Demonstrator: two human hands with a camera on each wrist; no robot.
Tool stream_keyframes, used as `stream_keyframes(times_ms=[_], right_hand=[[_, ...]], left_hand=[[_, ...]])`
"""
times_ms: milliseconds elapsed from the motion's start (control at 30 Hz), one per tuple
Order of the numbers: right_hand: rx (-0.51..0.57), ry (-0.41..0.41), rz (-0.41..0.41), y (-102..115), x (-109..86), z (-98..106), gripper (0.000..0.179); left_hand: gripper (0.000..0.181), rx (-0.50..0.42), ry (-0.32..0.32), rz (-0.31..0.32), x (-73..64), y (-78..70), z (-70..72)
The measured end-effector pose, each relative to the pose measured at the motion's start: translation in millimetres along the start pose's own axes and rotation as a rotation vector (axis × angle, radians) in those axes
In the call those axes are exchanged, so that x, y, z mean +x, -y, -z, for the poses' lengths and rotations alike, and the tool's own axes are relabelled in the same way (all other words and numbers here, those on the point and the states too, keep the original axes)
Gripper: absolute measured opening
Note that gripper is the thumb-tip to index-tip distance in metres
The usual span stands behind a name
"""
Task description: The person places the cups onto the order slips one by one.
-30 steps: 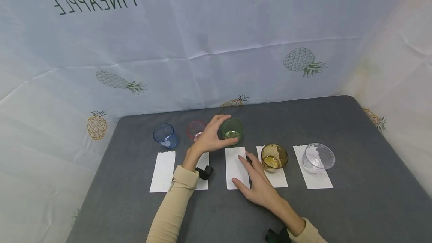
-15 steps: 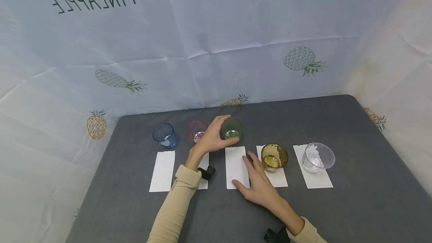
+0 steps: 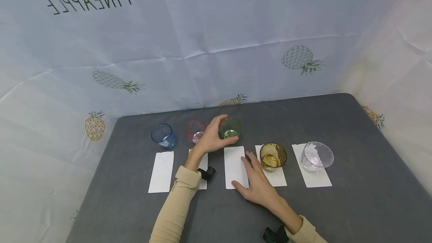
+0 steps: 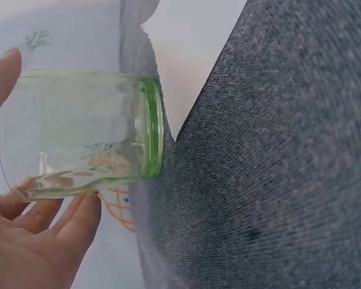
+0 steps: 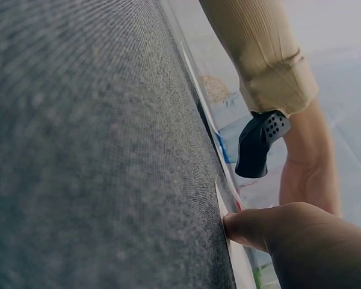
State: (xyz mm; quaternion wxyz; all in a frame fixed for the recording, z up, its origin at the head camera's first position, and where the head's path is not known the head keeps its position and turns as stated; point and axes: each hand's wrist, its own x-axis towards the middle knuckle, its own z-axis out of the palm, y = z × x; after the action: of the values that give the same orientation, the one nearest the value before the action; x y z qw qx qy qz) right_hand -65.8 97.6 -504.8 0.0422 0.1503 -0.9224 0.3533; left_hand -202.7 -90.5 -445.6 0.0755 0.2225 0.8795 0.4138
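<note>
My left hand (image 3: 210, 138) is around a green glass (image 3: 231, 127) that stands upright on the grey table, behind the middle white paper (image 3: 234, 168). In the left wrist view, the fingers (image 4: 81, 220) lie along one side of the glass, and the thumb (image 4: 5, 75) is at the opposite side, near the rim. My right hand (image 3: 258, 185) rests with spread fingers at the right edge of the middle paper. Its thumb (image 5: 246, 227) touches the paper in the right wrist view; the other fingers are hidden there.
A blue glass (image 3: 163, 136) and a pink glass (image 3: 195, 131), partly behind my left hand, stand at the back left. An amber glass (image 3: 273, 156) and a clear glass (image 3: 316, 156) stand on white papers to the right. More papers, including the leftmost paper (image 3: 161, 171), lie in the row.
The head view has shifted slightly. My right fingertips have moved a little on the paper; my left hand stays at the green glass, which has not moved on the table.
</note>
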Motion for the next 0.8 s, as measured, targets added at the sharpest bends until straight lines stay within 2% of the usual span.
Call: stream_keyframes(times_ms=[433,800], right_hand=[[0.004,0.000,0.004,0.2,-0.4,0.1,0.078],[0.019,0.009,0.001,0.6,0.2,1.5,0.078]], left_hand=[[0.081,-0.019,-0.066,-0.005,0.4,0.9,-2.2],[0.079,-0.040,-0.091,-0.065,-0.4,-9.2,2.9]])
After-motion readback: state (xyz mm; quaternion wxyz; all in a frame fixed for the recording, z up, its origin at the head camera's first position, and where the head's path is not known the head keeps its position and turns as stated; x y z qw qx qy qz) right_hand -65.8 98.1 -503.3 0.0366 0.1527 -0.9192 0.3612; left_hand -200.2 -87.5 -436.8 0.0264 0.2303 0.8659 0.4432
